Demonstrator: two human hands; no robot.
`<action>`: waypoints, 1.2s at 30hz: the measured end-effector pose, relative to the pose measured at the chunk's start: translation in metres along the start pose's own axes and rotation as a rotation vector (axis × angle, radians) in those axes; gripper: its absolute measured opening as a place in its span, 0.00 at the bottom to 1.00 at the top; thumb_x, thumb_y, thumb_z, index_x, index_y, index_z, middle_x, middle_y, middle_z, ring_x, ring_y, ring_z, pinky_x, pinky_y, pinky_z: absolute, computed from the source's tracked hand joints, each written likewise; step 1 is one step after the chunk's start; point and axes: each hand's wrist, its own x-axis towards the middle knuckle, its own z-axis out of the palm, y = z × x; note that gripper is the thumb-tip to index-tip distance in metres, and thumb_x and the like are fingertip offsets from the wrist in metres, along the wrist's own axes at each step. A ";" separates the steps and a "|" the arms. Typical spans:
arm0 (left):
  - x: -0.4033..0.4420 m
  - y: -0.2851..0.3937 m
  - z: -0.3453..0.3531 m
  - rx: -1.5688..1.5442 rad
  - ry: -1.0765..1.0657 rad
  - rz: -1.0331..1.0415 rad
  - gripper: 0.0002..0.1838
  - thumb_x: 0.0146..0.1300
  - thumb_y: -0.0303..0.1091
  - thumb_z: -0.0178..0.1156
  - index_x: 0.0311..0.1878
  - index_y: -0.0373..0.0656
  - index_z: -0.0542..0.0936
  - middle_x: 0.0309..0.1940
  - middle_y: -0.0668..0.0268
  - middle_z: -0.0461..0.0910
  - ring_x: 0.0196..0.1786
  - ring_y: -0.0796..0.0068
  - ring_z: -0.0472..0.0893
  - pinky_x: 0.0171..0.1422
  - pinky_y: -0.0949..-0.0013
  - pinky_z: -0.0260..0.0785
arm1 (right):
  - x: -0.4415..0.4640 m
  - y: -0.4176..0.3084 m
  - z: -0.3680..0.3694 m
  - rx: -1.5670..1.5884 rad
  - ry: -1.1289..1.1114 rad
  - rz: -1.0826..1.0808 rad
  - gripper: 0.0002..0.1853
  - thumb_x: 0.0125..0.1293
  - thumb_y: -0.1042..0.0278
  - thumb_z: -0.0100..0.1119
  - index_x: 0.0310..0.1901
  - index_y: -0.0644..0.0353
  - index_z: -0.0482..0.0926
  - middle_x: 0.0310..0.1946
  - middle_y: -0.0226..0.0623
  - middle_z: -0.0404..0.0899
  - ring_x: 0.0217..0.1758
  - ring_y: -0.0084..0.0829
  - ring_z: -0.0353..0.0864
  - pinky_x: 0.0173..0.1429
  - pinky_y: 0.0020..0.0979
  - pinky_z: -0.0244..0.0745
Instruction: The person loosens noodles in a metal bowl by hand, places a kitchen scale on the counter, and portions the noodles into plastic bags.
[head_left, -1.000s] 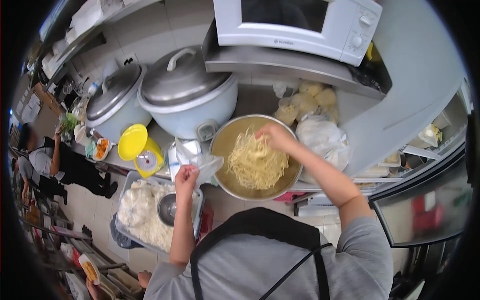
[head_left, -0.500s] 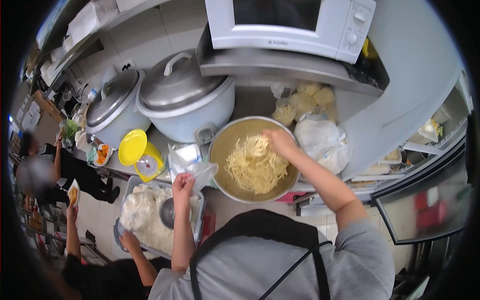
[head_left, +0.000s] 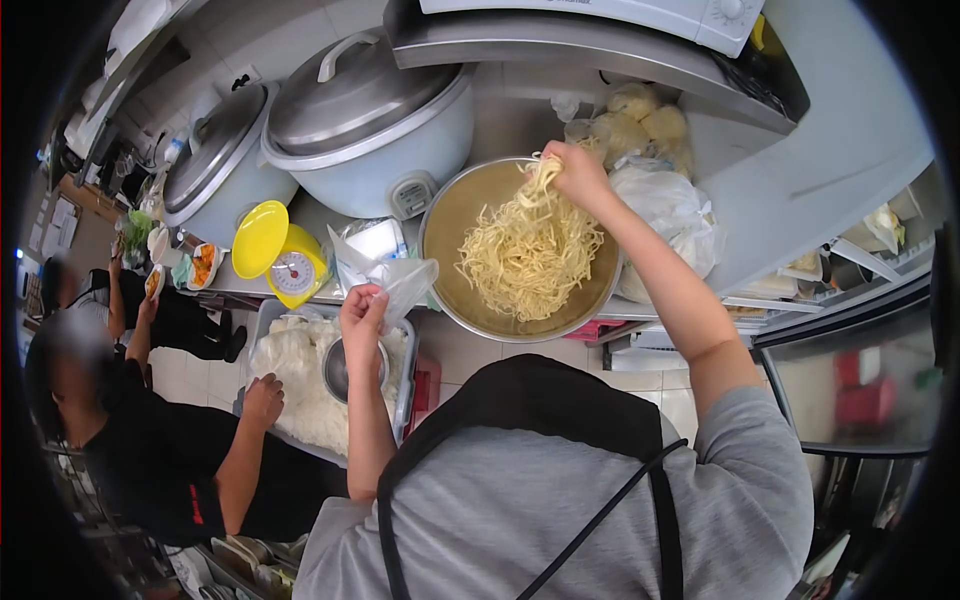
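Observation:
A wide metal bowl [head_left: 445, 285] on the counter holds a heap of pale noodles [head_left: 530, 265]. Over its upper right part, my right hand [head_left: 577, 178] is closed round a clump of noodles, lifted above the heap and hanging down to it. My left hand [head_left: 362, 312], left of the bowl, pinches a clear plastic bag [head_left: 400, 285], whose edge is close to the bowl's rim. Behind that bag lies a pack of white bags [head_left: 378, 242]. A yellow scale [head_left: 292, 268] with a yellow dish stands further left.
Two large lidded cookers [head_left: 375, 150] stand behind. Bagged food [head_left: 665, 215] lies right of the bowl. A bin of white grains [head_left: 315, 425] with a metal scoop [head_left: 350, 370] is below left. A co-worker in black [head_left: 180, 460] stands beside it. A metal shelf [head_left: 600, 60] overhangs the back.
My right hand has lifted a clump of noodles higher. A co-worker has come in at the lower left, carrying a food tray past the bin. The view has tilted downward.

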 end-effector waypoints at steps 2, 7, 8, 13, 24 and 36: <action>-0.001 -0.001 -0.002 0.001 -0.016 0.011 0.04 0.57 0.27 0.57 0.35 0.43 0.72 0.18 0.80 0.65 0.16 0.92 0.59 0.19 0.84 0.47 | 0.001 0.021 0.010 0.045 -0.110 -0.024 0.14 0.46 0.76 0.54 0.39 0.63 0.76 0.31 0.45 0.79 0.37 0.43 0.79 0.43 0.33 0.72; 0.000 -0.004 -0.004 -0.035 0.020 -0.004 0.04 0.56 0.26 0.57 0.34 0.42 0.73 0.18 0.80 0.66 0.17 0.92 0.60 0.19 0.83 0.48 | 0.017 0.016 -0.014 0.391 -0.222 -0.027 0.12 0.46 0.75 0.56 0.36 0.64 0.78 0.32 0.41 0.80 0.35 0.38 0.79 0.41 0.30 0.73; 0.000 -0.005 -0.005 -0.032 0.020 -0.008 0.04 0.56 0.26 0.57 0.34 0.42 0.73 0.18 0.80 0.66 0.17 0.92 0.60 0.19 0.83 0.48 | 0.018 0.011 -0.014 0.261 -0.086 -0.103 0.10 0.45 0.73 0.58 0.33 0.62 0.79 0.30 0.41 0.80 0.35 0.37 0.80 0.41 0.31 0.73; 0.005 -0.006 -0.007 -0.028 0.012 0.010 0.04 0.57 0.26 0.57 0.35 0.43 0.72 0.18 0.79 0.65 0.16 0.92 0.58 0.19 0.84 0.47 | 0.022 0.003 -0.011 0.019 0.034 0.055 0.12 0.47 0.69 0.58 0.36 0.56 0.80 0.32 0.42 0.80 0.37 0.39 0.80 0.40 0.32 0.74; 0.005 -0.005 -0.004 -0.023 0.017 -0.008 0.04 0.56 0.27 0.57 0.35 0.43 0.73 0.17 0.81 0.65 0.17 0.93 0.60 0.19 0.83 0.47 | -0.023 0.027 0.158 -0.425 -0.617 -0.189 0.20 0.50 0.70 0.59 0.48 0.49 0.76 0.42 0.47 0.77 0.46 0.41 0.76 0.52 0.37 0.70; 0.010 -0.008 -0.019 -0.013 0.060 -0.005 0.04 0.56 0.27 0.57 0.35 0.42 0.72 0.17 0.80 0.64 0.17 0.93 0.59 0.19 0.84 0.45 | 0.015 -0.055 -0.042 0.065 -0.163 -0.282 0.12 0.52 0.76 0.55 0.40 0.57 0.79 0.31 0.34 0.80 0.32 0.28 0.78 0.38 0.29 0.72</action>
